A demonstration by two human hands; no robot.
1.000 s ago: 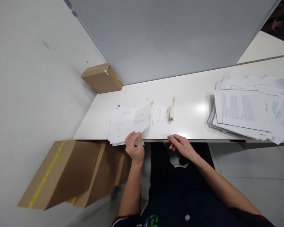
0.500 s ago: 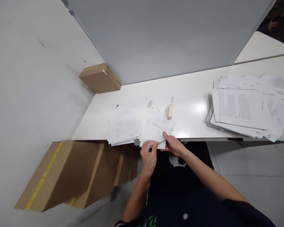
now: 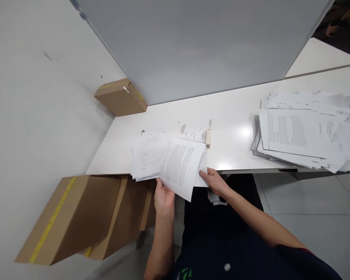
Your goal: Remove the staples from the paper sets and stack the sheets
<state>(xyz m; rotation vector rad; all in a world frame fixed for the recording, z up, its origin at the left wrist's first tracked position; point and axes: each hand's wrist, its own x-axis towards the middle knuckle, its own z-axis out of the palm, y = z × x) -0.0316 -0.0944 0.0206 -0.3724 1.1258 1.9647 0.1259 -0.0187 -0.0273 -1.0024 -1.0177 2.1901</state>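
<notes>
A printed sheet of paper point(image 3: 179, 165) is tilted and curved over, text side up, its left part against the left paper stack point(image 3: 147, 155). My left hand point(image 3: 165, 197) is closed on this sheet's lower left edge, with the fingers partly hidden under it. My right hand point(image 3: 217, 182) pinches the right edge of another paper point(image 3: 202, 171), which lies partly beneath the turned sheet at the table's front edge. Just beyond the papers lies a small cream oblong object point(image 3: 209, 138).
A large untidy paper pile point(image 3: 297, 132) covers the right of the white table point(image 3: 233, 116). A cardboard box point(image 3: 121, 97) sits in the back left corner. Several more cardboard boxes point(image 3: 67, 217) stand at the lower left. A grey panel point(image 3: 204, 50) rises behind the table.
My left hand has moved left with a sheet, turning it over so that its printed text shows. My right hand has shifted slightly right and stays on the papers.
</notes>
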